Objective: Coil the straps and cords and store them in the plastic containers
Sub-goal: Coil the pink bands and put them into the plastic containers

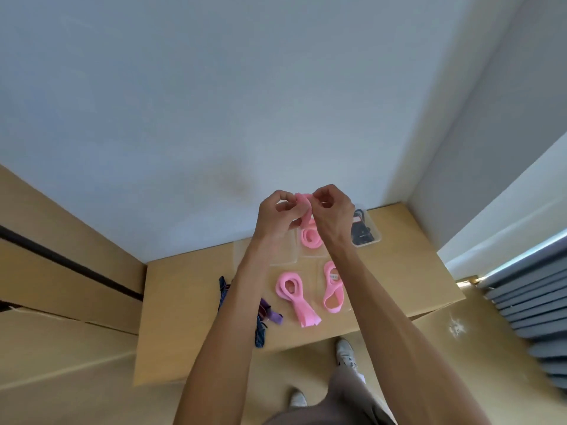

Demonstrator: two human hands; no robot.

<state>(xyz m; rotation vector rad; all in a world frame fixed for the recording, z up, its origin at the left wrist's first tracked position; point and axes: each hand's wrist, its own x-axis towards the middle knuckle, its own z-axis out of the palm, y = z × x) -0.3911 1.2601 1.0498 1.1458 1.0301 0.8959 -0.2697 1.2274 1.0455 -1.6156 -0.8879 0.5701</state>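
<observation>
The left hand (277,214) and the right hand (333,214) are raised together above the bench (190,317), fingers curled, each pinching the top of a pink strap (304,207) between thumb and fingertips. The strap's lower end hangs down toward a coiled pink strap (311,239) lying in a clear plastic container (310,256). Nearer the person, two more coiled pink straps sit in clear containers: one on the left (291,291) with its loose tail spilling over the near edge, and one on the right (333,288) carrying a small label. At the far right of the bench a container (376,233) holds dark straps. Left of the containers, dark blue and purple straps (267,317) lie loose on the bench, partly hidden behind the left forearm.
</observation>
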